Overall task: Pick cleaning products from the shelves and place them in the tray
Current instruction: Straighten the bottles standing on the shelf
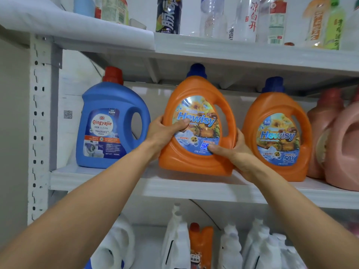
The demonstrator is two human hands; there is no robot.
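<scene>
An orange Hewisy detergent jug (196, 88) with a dark blue cap sits tilted at the front edge of the middle shelf (97, 179). My left hand (163, 133) grips its left side, thumb on the label. My right hand (237, 154) grips its lower right corner, thumb on the label's bottom. A second orange Hewisy jug (277, 105) stands to the right. A blue Qingyajie jug (110, 101) with a red cap stands to the left. No tray is in view.
Pink jugs (338, 144) crowd the right end of the middle shelf. Drink bottles (250, 18) line the top shelf. White bottles (229, 247) and a small orange bottle (202, 243) fill the shelf below. A perforated white upright (37, 113) bounds the left side.
</scene>
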